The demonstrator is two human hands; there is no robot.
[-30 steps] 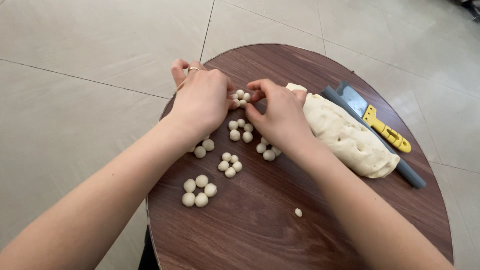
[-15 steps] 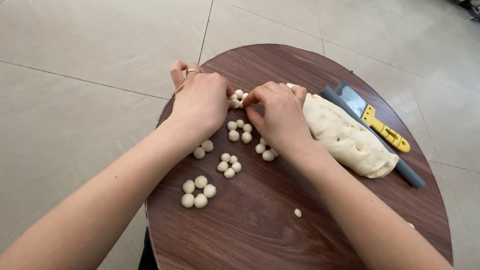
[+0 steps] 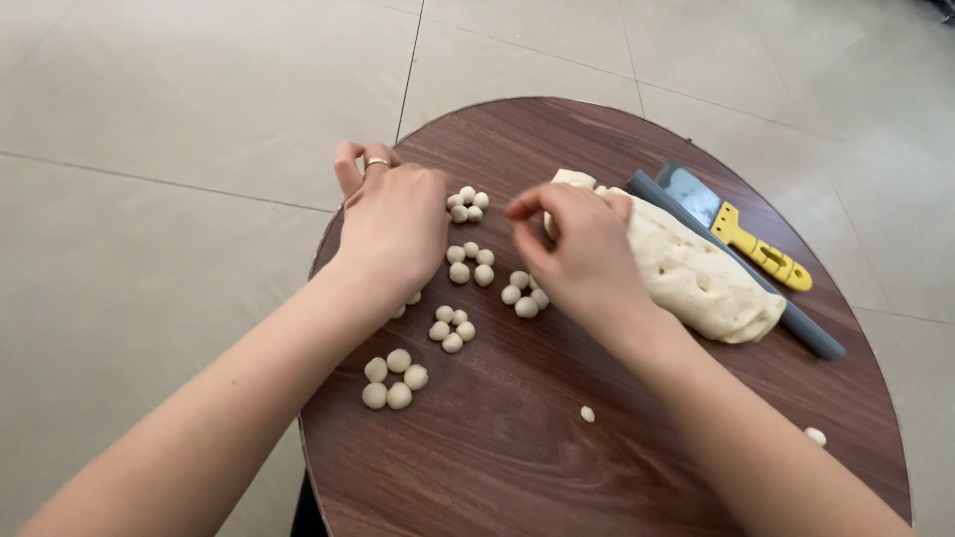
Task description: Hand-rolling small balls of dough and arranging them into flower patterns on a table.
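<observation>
On a round dark wooden table (image 3: pixel 517 457) lie several small clusters of pale dough balls. The farthest cluster (image 3: pixel 467 205) sits between my two hands. My left hand (image 3: pixel 394 224), with a ring on one finger, hovers just left of it, fingers loosely curled and holding nothing that I can see. My right hand (image 3: pixel 577 249) is drawn back to the right of the cluster, thumb and forefinger pinched together, above another cluster (image 3: pixel 524 294). More clusters lie at the middle (image 3: pixel 471 264), lower middle (image 3: pixel 452 329) and near left (image 3: pixel 394 379). A large dough loaf (image 3: pixel 696 278) lies right of my right hand.
A cleaver with a yellow handle (image 3: pixel 741 239) and a grey bar (image 3: pixel 796 318) lie beyond the loaf at the table's right edge. Two stray dough bits (image 3: pixel 587 414) (image 3: pixel 815 436) sit on the near part. Pale floor tiles surround the table.
Both hands were pressed together over the farthest cluster; they have now parted, my right hand pulling back to the right and leaving the cluster uncovered on the table.
</observation>
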